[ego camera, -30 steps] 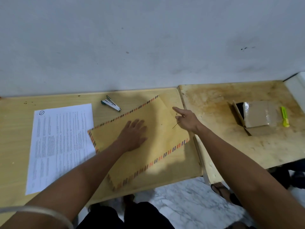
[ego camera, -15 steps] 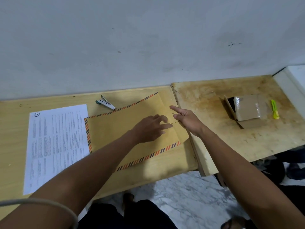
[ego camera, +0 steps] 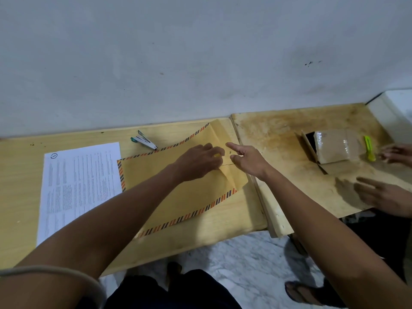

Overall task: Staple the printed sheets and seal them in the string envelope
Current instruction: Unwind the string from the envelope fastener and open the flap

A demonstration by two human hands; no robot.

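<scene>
Pale wooden desk (ego camera: 211, 228) against white wall (ego camera: 200, 52). Left hand (ego camera: 199, 160) rests curled on string envelope (ego camera: 178, 192); grip unclear. Right hand (ego camera: 247, 159) pinches string (ego camera: 227, 164), index finger extended.

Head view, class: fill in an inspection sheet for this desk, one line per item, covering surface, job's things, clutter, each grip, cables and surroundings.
Surface: pale wooden desk beside a stained wooden board.
Job's things: string envelope lies flat, flap end to the right; thin string stretched between both hands; printed sheets left of the envelope, outside it; stapler behind them.
Clutter: taped cardboard box and yellow-green cutter on the board.
Grip, left hand: fingers curled at the string closure.
Grip, right hand: pinches the string, forefinger extended.
Cables: nothing seen.
Surroundings: grey wall, marble floor, another person's hands at right.
</scene>
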